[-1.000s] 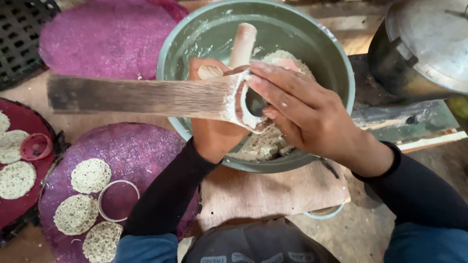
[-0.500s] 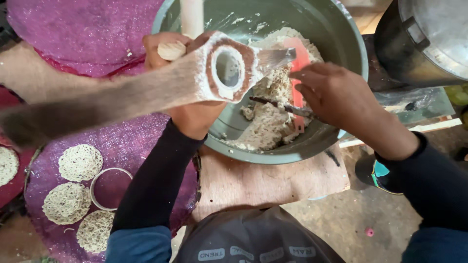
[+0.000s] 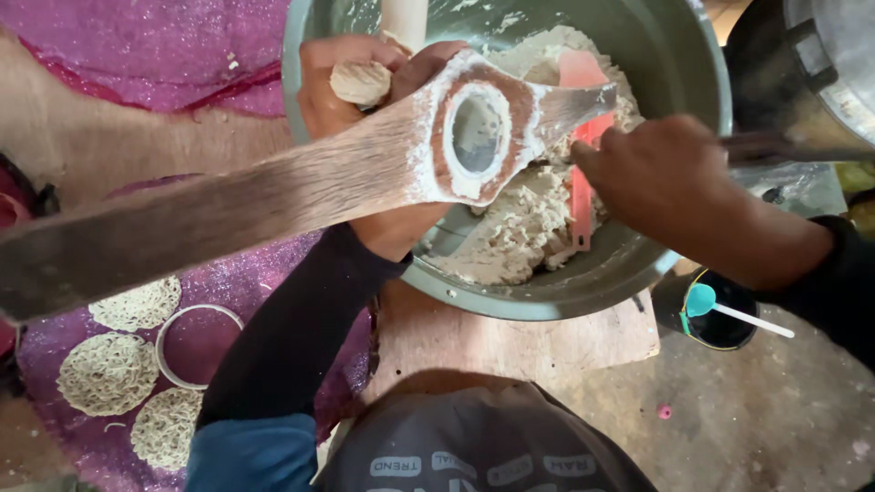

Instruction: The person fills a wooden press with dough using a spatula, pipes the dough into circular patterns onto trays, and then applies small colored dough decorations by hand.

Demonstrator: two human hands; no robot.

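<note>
My left hand [image 3: 339,80] grips a long floury wooden press [image 3: 273,196] with a round hole at its wide end. It holds the press slanted over a green metal bowl [image 3: 547,305]. A pale rounded lump [image 3: 360,82] sits against the fingers of that hand, and a pale cylinder [image 3: 406,18] stands just behind it. My right hand [image 3: 656,178] reaches into the bowl from the right and holds a pink scraper [image 3: 583,77] against the crumbly white dough [image 3: 515,223]. The press hides part of the dough.
Purple mats at the left carry round noodle nests [image 3: 109,374] and a metal ring [image 3: 196,342]. The bowl rests on a wooden board [image 3: 510,346]. A dark cup with a teal spoon [image 3: 720,310] stands at the right, and a metal pot [image 3: 820,55] at top right.
My right hand left the press's hole, dropped into the bowl and took the pink scraper. The press swung so its wide end points right, and the view moved closer.
</note>
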